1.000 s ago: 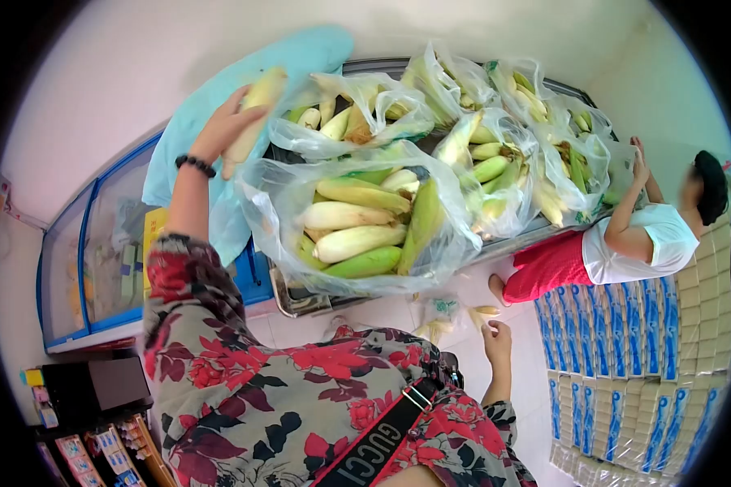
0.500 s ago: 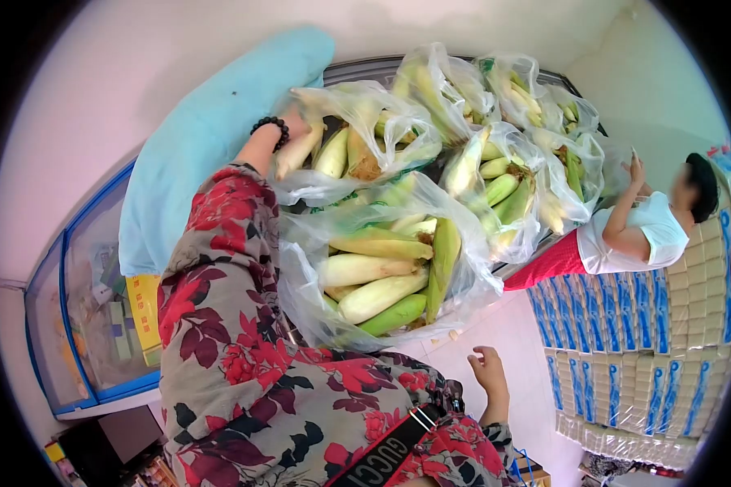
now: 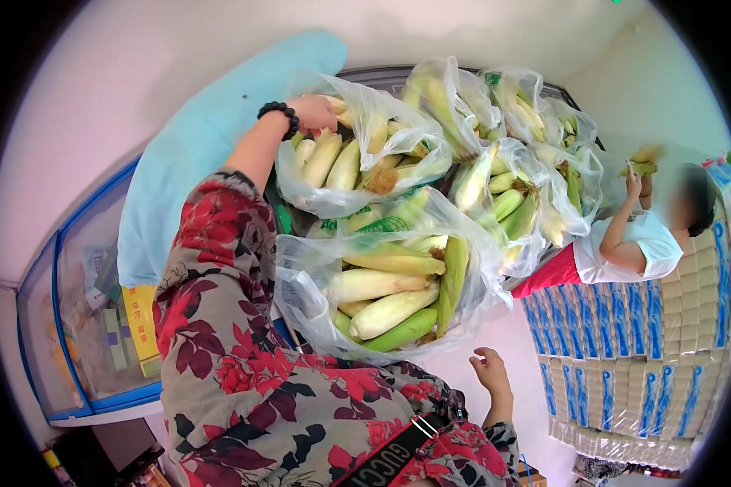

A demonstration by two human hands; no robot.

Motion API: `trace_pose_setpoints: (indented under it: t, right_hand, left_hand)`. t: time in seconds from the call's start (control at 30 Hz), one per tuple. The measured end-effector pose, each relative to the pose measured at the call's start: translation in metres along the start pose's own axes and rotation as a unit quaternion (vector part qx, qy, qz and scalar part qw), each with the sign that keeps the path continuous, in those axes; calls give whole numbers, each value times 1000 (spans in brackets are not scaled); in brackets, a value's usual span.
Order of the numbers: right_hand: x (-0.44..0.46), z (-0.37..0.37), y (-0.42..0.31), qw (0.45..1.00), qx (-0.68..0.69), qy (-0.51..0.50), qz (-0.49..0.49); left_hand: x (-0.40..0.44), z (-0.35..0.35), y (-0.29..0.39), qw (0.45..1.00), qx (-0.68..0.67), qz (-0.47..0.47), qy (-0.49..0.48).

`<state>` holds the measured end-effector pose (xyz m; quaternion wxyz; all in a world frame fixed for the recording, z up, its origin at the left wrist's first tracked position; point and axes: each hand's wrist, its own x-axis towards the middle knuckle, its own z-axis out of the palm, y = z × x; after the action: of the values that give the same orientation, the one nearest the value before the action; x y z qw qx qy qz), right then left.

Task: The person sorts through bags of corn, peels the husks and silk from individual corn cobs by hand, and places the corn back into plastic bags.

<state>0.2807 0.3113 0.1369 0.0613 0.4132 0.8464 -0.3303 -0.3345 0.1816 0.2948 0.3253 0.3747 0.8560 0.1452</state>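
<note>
My left hand (image 3: 315,114), with a black bead bracelet (image 3: 278,114) on the wrist, is in the mouth of a clear plastic bag (image 3: 307,197). Its fingers curl down around a pale ear of corn (image 3: 336,104); the fingertips are partly hidden. Several husk-covered ears, such as a pale green ear (image 3: 323,159), lie just below the hand. Nearer to me stands a second open plastic bag (image 3: 304,280) of corn, with a white-husked ear (image 3: 394,312) on top. My right hand (image 3: 493,373) hangs low beside that bag, fingers loosely bent and apart, holding nothing.
More bags of corn (image 3: 499,191) stand at the back and right. A light blue cloth (image 3: 195,154) covers the blue-framed case at left. Another person (image 3: 638,243) at right raises a blurred husk-like thing (image 3: 646,158). Stacked paper packs (image 3: 609,325) stand below that person.
My left hand has moved slightly up and right, deeper into the bag mouth. The ear that leaned at its left rim now lies inside. The other person's hands now hold something up.
</note>
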Motion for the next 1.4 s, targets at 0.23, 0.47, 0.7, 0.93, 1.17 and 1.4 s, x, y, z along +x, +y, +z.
trace_pose_setpoints:
  t: [0.23, 0.47, 0.7, 0.93, 1.17, 1.4]
  right_hand:
    - [14, -31, -78, 993, 0, -58, -100]
    - [-1, -40, -85, 995, 32, 4, -89]
    - [-13, -12, -64, 995, 72, -66, -28]
    - [-25, -27, -48, 991, 108, 26, -73]
    - [-25, -49, -32, 976, 137, 45, -166]
    - [-43, -89, -113, 866, 32, 258, -427]
  left_hand:
    - [55, 29, 28, 947, -6, 289, 141]
    - [81, 24, 41, 961, 109, 187, 170]
    - [88, 112, 35, 979, 114, 19, 166]
    - [-6, 37, -8, 880, -463, 103, -27]
    - [-222, 33, 9, 784, -578, 225, 27]
    - [-259, 224, 88, 655, -703, 242, -136]
